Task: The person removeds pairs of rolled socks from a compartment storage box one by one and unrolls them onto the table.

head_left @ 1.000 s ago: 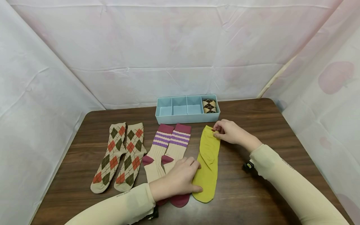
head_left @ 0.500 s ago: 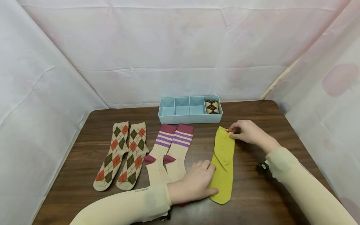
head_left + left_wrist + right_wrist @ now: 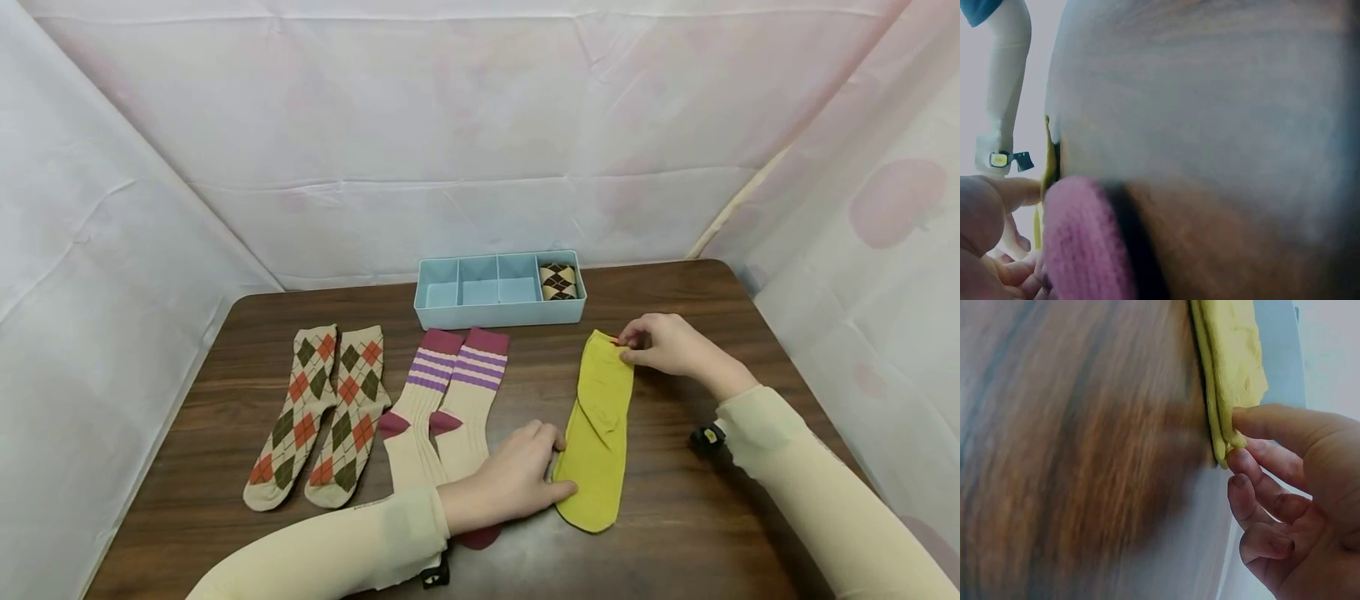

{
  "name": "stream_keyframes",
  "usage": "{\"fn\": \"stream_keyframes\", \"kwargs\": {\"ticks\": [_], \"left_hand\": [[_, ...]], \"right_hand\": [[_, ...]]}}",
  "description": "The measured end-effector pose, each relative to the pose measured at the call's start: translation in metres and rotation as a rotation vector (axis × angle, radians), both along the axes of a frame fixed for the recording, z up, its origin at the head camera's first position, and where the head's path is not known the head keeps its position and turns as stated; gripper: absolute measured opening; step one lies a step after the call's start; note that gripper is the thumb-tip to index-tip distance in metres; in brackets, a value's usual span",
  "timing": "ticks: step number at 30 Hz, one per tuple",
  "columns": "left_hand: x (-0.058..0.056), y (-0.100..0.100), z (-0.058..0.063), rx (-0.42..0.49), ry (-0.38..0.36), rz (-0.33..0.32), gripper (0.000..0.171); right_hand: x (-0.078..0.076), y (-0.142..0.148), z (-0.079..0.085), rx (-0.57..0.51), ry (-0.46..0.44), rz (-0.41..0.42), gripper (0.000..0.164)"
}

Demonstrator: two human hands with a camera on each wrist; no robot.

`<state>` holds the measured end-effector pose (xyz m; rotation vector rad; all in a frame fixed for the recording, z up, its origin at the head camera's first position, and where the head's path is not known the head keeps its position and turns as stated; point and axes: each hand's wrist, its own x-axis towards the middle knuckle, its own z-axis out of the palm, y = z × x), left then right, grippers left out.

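A yellow-green sock (image 3: 600, 450) lies flat with its cuff away from me, right of the middle of the table. My right hand (image 3: 667, 343) pinches the cuff's right corner between thumb and fingers; layered edges of the yellow sock (image 3: 1232, 375) show in the right wrist view. At the toe end, my left hand (image 3: 517, 471) touches the sock's left edge with its thumb, the fingers apart from the thumb. Under the left hand and wrist lies part of a pair of cream socks (image 3: 465, 425) with purple stripes and maroon cuffs, heels and toes.
Two argyle socks (image 3: 348, 400) lie side by side at the left. A light blue divided box (image 3: 498, 317) stands at the back of the wooden table (image 3: 690, 292), with a rolled argyle sock bundle (image 3: 558, 283) in its right compartment. Pale curtains (image 3: 480, 125) enclose the table.
Both hands have shifted the yellow-green sock to the right, away from the striped pair. The right hand has kept its pinch on the cuff. The other socks and the box stay put.
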<state>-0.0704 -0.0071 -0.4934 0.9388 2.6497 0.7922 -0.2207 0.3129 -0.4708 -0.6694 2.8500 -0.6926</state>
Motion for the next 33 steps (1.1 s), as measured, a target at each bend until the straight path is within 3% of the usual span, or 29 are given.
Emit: {"fn": "stream_keyframes", "kwargs": {"ticks": [4,11,20,24,28,33], "left_hand": [[0.002,0.001,0.002,-0.002,0.023,0.008,0.031],[0.003,0.003,0.005,-0.046,0.073,-0.015,0.034],[0.002,0.003,0.002,0.045,0.115,-0.056,0.019],[0.001,0.002,0.003,0.077,-0.001,-0.04,0.015],[0.001,-0.007,0.012,0.14,-0.151,0.024,0.015],[0.001,-0.027,0.02,0.217,-0.22,0.119,0.011]], "right_hand": [[-0.001,-0.001,-0.001,-0.036,-0.055,-0.004,0.022],[0.0,0.002,-0.001,-0.104,-0.208,-0.028,0.026],[-0.002,0.008,-0.002,-0.191,-0.276,-0.045,0.023],[-0.002,0.007,0.003,-0.222,-0.312,-0.067,0.026],[-0.005,0.002,0.013,-0.282,-0.34,-0.084,0.029],[-0.016,-0.021,0.024,-0.298,-0.283,-0.069,0.028]]}}
